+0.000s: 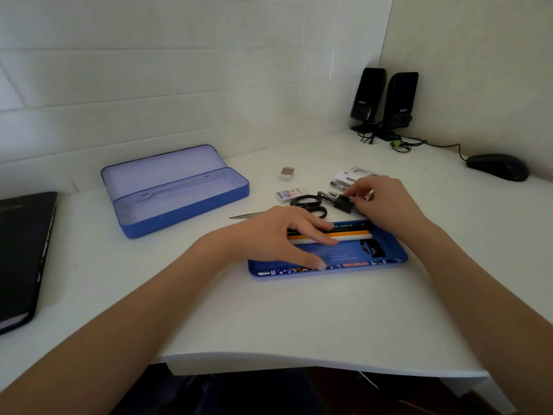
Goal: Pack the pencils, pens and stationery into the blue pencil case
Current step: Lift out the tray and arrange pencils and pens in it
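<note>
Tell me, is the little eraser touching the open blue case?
Apart. The head view shows the eraser lying alone on the white desk, with bare desktop plainly visible between it and the open blue case.

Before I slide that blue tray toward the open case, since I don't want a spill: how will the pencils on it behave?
The pencils look slim and smooth, so they would probably roll. The blue tray seems shallow with a low rim, so a quick push could send them over its edge. The left hand rests on them; keeping it there should steady them.
</note>
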{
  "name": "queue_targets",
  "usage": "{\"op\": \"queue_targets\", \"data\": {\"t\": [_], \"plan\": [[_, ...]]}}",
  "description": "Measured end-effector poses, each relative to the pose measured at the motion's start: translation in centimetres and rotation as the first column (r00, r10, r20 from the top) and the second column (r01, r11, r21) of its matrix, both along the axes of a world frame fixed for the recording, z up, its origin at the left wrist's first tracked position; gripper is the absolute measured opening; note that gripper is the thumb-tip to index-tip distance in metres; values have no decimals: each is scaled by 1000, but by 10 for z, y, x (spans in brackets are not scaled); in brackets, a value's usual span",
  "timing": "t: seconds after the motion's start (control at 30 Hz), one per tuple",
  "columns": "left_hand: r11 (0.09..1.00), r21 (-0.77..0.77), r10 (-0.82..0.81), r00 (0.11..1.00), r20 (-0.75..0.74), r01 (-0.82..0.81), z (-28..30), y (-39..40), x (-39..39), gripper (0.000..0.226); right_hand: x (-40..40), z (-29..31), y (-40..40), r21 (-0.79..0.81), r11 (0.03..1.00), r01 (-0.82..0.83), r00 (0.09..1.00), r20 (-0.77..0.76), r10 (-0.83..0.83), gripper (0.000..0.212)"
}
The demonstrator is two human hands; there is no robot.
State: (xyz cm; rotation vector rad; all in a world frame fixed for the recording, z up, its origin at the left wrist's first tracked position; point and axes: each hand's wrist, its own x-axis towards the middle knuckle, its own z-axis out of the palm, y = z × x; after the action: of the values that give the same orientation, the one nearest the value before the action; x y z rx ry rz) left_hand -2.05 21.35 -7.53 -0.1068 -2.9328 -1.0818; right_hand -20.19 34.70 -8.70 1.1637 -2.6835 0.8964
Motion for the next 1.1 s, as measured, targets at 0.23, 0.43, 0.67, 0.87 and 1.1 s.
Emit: {"op": "queue_targets", "data": {"t": [0.23, 0.43, 0.67, 0.87, 1.1], "plan": [[997, -56, -42, 998, 43, 44, 2, 1, 0, 46, 1, 1, 0, 15, 1000, -2, 1000, -10, 2, 25], [986, -100, -122, 988, 98, 131, 2, -2, 0, 50, 0, 1, 0, 6, 1000, -7, 1000, 7, 7, 25], [991, -77, -99, 983, 157, 112, 5, -7, 1, 49, -2, 1, 1, -31, 1000, -2, 1000, 3, 2, 19], [994, -21, -104, 978, 183, 109, 5, -12, -1, 43, 0, 2, 1, -29, 999, 15, 1000, -6, -15, 18], [998, -28, -51, 977, 206, 58, 9, -18, 0, 41, 1, 4, 4, -51, 995, 81, 997, -11, -81, 18]]}}
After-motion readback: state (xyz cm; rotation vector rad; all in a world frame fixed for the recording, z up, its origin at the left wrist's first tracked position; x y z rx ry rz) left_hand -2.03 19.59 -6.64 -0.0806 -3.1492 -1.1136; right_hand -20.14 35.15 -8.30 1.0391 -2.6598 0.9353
